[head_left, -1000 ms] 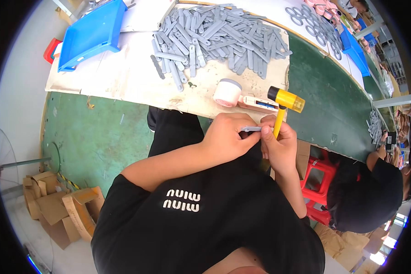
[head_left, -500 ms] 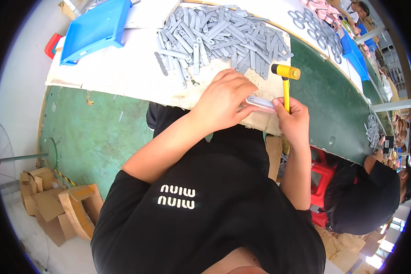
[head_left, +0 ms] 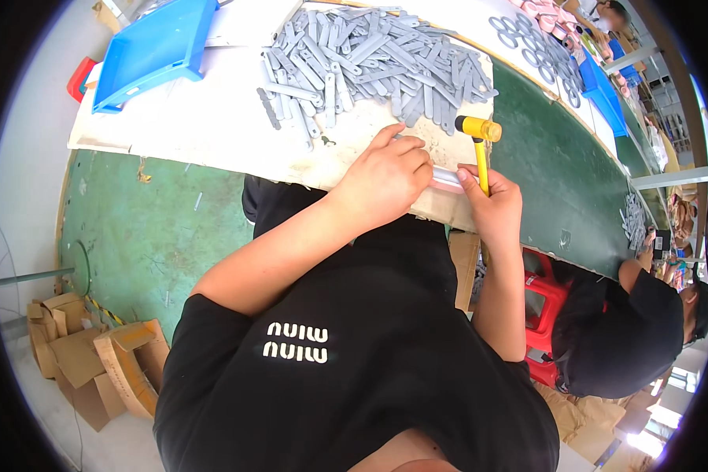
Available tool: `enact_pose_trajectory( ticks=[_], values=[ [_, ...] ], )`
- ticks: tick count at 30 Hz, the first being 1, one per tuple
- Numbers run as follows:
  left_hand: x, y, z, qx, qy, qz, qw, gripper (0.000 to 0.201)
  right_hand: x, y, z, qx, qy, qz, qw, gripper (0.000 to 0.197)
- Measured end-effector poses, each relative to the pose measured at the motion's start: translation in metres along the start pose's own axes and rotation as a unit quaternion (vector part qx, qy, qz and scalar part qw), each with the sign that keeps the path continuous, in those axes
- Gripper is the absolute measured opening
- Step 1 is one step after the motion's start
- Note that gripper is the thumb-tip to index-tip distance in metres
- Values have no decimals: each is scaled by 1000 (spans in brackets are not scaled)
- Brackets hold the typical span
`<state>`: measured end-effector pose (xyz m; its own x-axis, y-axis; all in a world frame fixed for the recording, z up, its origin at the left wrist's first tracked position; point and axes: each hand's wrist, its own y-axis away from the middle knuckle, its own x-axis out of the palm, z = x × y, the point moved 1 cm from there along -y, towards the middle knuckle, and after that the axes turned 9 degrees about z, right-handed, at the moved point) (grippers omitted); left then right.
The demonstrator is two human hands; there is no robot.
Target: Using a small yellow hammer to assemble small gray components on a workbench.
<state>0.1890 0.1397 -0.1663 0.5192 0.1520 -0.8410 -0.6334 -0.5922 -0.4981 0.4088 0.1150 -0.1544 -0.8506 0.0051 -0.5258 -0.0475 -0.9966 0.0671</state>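
Near the front edge of the pale work surface, my left hand (head_left: 384, 177) is closed round one end of a slim bar (head_left: 446, 178), grey on top with a pinkish lower side. My fingers cover much of it. At the bar's other end is my right hand (head_left: 495, 203), its thumb against the bar. That same hand grips a small mallet (head_left: 481, 161) with a yellow handle and a yellow-and-black head, held upright. Just beyond both hands lies a large heap of flat grey strips (head_left: 362, 59) with rounded ends and small holes.
A blue tray (head_left: 151, 59) stands at the far left. Grey rings (head_left: 531, 55) and another blue tray (head_left: 603, 93) lie on the far right table. A co-worker in black (head_left: 621, 334) sits on a red stool (head_left: 544, 303) to the right. Cardboard boxes (head_left: 94, 362) are at lower left.
My left fingers have closed further over the bar, covering its holed end that showed before. The mallet stays upright in my right hand. The whole view has shifted slightly.
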Motion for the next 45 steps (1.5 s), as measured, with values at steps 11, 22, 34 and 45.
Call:
enact_pose_trajectory(
  ticks=[11, 22, 34, 45],
  values=[
    [14, -24, -16, 44, 9, 34, 998, 12, 5, 6, -6, -39, 35, -21, 998, 21],
    [13, -22, -21, -7, 62, 24, 998, 13, -16, 41, -3, -66, -132, 6, 989, 48],
    [16, -20, -21, -12, 65, -3, 998, 15, -31, 95, -15, -94, 187, -19, 978, 45],
    [15, -22, -20, -20, 74, 5, 997, 9, -28, 95, -24, -153, 48, -57, 985, 46]
  ],
)
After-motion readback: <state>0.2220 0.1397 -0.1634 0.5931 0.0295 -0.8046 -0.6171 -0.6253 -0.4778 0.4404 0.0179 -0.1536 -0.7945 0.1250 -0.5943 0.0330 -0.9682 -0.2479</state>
